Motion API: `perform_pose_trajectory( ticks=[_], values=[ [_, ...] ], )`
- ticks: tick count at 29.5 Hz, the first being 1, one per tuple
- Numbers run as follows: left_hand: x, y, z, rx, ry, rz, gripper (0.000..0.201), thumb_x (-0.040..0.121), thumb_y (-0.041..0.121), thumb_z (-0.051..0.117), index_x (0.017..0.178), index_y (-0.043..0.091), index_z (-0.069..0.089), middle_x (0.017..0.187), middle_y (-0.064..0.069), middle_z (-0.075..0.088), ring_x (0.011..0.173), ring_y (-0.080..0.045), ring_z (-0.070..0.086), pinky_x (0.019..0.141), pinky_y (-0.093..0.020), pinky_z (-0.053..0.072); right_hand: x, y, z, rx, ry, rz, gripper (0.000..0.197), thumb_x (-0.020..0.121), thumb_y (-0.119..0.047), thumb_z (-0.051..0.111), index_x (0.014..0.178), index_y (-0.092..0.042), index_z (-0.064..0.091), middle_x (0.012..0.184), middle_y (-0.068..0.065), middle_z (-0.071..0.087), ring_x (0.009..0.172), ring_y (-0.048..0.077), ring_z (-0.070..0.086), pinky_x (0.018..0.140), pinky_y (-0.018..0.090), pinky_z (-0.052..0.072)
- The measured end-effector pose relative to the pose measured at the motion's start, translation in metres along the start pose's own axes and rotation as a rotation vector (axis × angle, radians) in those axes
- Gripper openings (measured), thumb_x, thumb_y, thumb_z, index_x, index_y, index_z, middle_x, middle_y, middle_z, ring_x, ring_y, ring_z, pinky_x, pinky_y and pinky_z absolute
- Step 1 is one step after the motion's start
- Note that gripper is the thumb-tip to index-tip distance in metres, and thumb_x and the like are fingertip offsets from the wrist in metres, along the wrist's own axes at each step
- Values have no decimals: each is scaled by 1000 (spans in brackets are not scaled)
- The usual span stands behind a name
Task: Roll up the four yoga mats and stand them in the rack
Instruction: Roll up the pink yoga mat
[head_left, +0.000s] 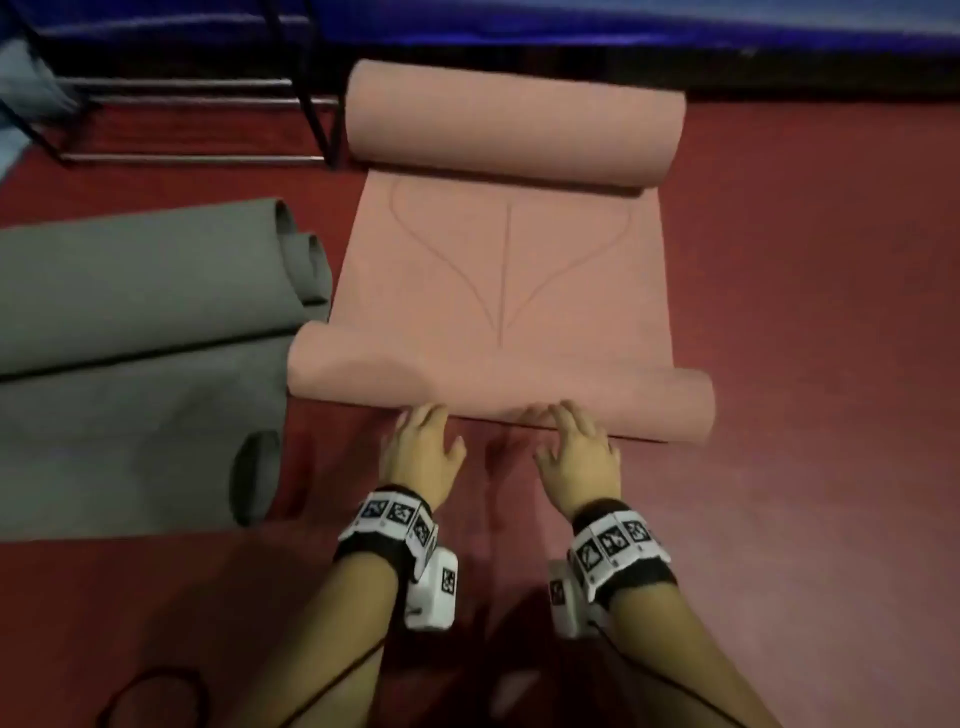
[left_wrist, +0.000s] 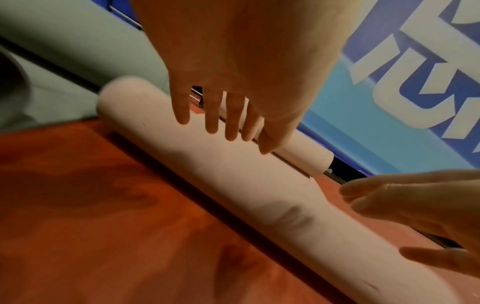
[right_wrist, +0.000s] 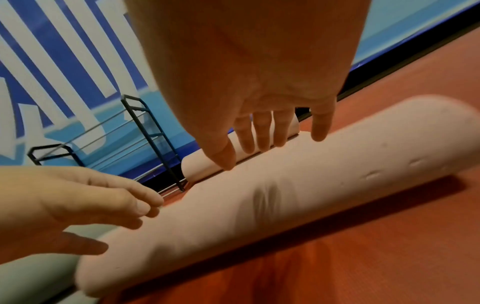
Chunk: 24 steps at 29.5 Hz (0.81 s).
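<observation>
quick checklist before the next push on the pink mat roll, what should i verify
1. Both hands on the near roll: left hand and right hand have straight fingers at the pink mat; ok.
2. Roll even across its width: the right end sits nearer the person than the left, so it is skewed; not ok.
3. Far end of the mat flat: it is curled into its own roll; not ok.
4. Path ahead: only the flat pink stretch lies between the two rolls; ok.
5. Grey mats clear of the roll: its left end touches or overlaps them; cannot tell.
6. Rack free for mats: partly seen; cannot tell.
</observation>
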<state>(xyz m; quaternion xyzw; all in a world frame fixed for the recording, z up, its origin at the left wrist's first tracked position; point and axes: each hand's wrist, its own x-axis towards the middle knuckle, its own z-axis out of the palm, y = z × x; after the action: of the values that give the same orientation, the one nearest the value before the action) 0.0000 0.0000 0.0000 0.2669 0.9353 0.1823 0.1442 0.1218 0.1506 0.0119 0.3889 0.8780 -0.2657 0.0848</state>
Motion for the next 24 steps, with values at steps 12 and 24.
perform_pose_trajectory(
  ticks=[12,24],
  values=[
    [60,-35,59,332,81,82,85,60,47,85,133,28,46,137,-5,37,127,-30,34,104,-46,30,50,34,85,-380,292,-90,69,65,-25,74,129,-23,48,124,6,47,116,29,37,101,54,26],
    [18,-46,74,500,-144,81,94,59,63,82,135,29,39,129,-6,42,119,-28,42,92,-43,40,37,20,85,-412,71,-296,83,66,-56,74,141,-38,41,136,-6,49,132,24,39,111,63,14]
  ],
)
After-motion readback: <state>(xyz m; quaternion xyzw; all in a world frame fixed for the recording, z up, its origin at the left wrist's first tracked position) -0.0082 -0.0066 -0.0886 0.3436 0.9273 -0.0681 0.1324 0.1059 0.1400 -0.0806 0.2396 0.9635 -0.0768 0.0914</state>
